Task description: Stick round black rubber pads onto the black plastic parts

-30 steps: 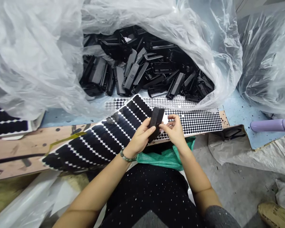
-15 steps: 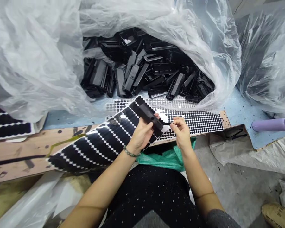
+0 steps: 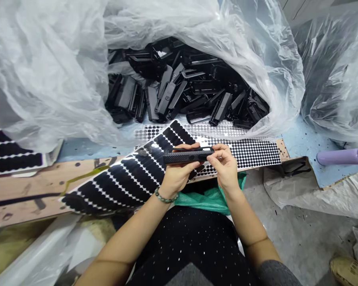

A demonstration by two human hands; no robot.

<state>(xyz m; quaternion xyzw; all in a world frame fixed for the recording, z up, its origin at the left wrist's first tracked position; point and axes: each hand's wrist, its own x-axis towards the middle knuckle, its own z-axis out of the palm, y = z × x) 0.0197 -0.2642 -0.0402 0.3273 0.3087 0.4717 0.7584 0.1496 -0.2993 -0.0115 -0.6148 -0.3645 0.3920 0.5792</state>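
Note:
A long black plastic part (image 3: 185, 157) with a woven-look surface lies nearly level across my hands. My left hand (image 3: 179, 174) is closed round its middle, thumb on the near side and fingers behind. At the part's right end, my right hand (image 3: 225, 163) pinches with thumb and fingertips; whether a small dark piece is also between them is hidden. Beneath my hands, a sheet of large black round stickers (image 3: 128, 178) lies aslant over a sheet of smaller black dots (image 3: 253, 153).
Behind the sheets, a clear plastic bag (image 3: 256, 51) gapes over a heap of similar black parts (image 3: 167, 95). A purple cylinder (image 3: 340, 156) lies on the blue tabletop (image 3: 313, 135) at right. Green sacking (image 3: 209, 200) hangs below the table edge.
The black part has turned from a slant to nearly level. My right hand, which held a thin dark strip out from the part's end, now has its fingertips against that end.

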